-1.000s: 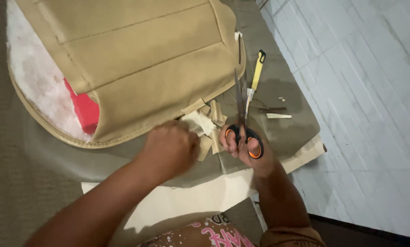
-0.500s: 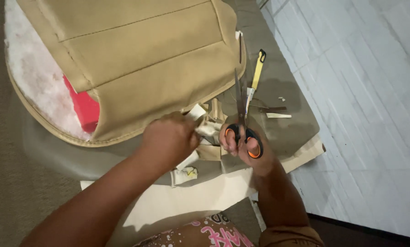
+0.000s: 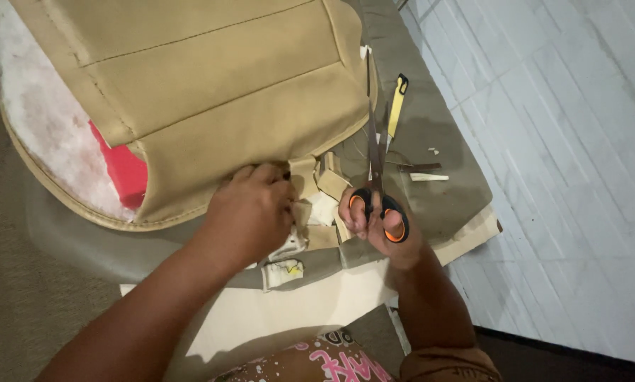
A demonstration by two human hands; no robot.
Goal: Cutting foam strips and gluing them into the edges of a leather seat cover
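Seat cover (image 3: 211, 92), tan, on counter (image 3: 431, 141) | left hand (image 3: 250, 209) pinches its lower hem | right hand (image 3: 378, 226) grips scissors (image 3: 375, 184), blades shut, pointing away | offcuts (image 3: 317, 187) lie between hands; trimming judged partway, loose tabs remain.

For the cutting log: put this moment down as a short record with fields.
Left hand: left hand presses the lower edge of the tan seat cover
Right hand: right hand grips the orange-handled scissors, blades pointing away from the person
Near the scissors: tan flaps at the cover's edge
Beyond: yellow-handled tool, small scraps
Under the cover: white padding, red patch
Surface: grey-brown cloth
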